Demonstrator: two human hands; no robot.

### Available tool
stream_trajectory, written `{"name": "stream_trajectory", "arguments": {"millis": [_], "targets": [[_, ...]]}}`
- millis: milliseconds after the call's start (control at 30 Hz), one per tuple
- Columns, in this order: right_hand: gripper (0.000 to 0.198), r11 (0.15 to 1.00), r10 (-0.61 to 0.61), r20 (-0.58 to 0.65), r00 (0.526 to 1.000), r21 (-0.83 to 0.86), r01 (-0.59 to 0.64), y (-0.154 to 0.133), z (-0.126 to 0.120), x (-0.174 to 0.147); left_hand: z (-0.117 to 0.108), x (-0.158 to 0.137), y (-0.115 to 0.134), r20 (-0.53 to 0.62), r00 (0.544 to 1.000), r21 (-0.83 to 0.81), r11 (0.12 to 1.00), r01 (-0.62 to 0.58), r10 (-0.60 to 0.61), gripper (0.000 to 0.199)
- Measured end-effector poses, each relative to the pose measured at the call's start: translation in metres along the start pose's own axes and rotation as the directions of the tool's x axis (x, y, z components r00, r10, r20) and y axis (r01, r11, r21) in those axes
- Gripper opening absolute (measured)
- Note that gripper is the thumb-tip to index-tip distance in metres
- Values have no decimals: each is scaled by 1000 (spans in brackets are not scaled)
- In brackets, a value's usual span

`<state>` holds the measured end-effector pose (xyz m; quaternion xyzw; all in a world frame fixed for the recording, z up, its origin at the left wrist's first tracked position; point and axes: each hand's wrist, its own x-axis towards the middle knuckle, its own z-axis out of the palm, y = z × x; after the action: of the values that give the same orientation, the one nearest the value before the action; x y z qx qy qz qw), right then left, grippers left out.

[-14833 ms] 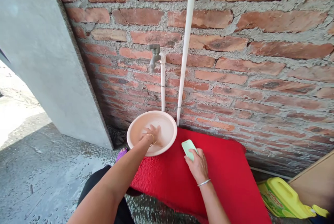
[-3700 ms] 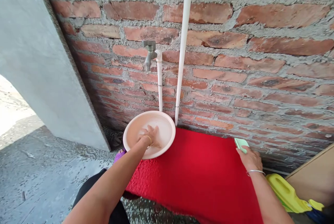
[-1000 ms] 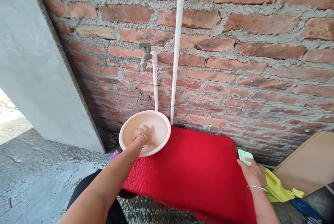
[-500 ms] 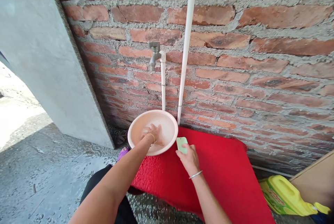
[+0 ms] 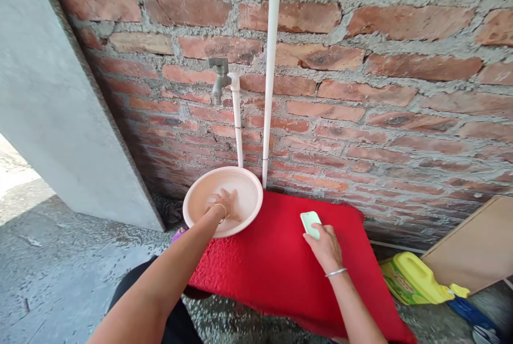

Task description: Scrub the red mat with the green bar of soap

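Brick wall (image 5: 368, 95) behind, wet floor (image 5: 72, 274) below. I see left hand (image 5: 224, 203) spread wide in pink bowl (image 5: 248, 186). Right hand (image 5: 327, 248) grips green block (image 5: 309, 219) on red cloth (image 5: 280, 264). Most cloth looks smooth, left end fluffy; I guess smooth part done, fluffy end to go.

"What's colouring the cloth (image 5: 264, 264)?"

"Solid red's covering it. Near its far edge, the scrubber (image 5: 309, 220) is showing mint green; at its far left corner, the washbasin (image 5: 197, 197) is showing pale peach."
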<state>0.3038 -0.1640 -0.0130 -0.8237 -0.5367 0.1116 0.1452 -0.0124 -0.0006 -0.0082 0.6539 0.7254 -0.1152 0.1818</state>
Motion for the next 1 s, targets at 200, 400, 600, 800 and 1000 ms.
{"name": "stream_trajectory", "arguments": {"millis": [200,400,600,800,1000], "targets": [[47,972,229,-85,970,-23,-232,108,-28,11,-3,-4,1,-8,1000,3,1000,-13,13,102],[58,925,368,-188,911,-25,-379,163,-48,7,-6,-8,4,30,1000,47,999,-6,5,101],[55,965,161,-126,979,227,-130,76,-12,-12,-9,-11,5,29,999,39,999,-18,17,123],[34,917,-139,14,990,378,124,-66,47,-39,-12,-17,6,68,997,56,998,-27,23,121],[25,925,-334,37,942,203,321,-124,66,-59,-10,-13,4,65,998,75,997,-21,16,131]]}}
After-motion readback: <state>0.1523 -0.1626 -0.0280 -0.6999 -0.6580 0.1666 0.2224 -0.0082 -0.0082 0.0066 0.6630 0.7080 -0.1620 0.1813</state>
